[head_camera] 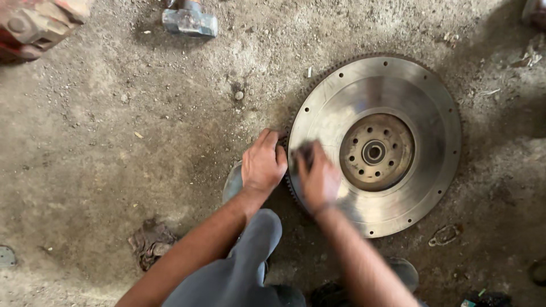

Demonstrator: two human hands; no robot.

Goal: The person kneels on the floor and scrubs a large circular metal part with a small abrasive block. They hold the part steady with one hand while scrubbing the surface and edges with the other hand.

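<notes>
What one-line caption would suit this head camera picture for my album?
Left hand grips the toothed rim of a steel flywheel on a gritty floor while the right hand presses its face.

Showing two bare forearms, uncovered from elbow to wrist, no sleeves in view. Left hand [263, 164] and right hand [318, 179] ungloved, wearing no rings or watch so far as visible; right hand motion-blurred. Wearing grey trousers [239, 273], plain fabric, creasing at bent knee. Wearing dark footwear [405, 272], partly hidden at lower edge
</notes>
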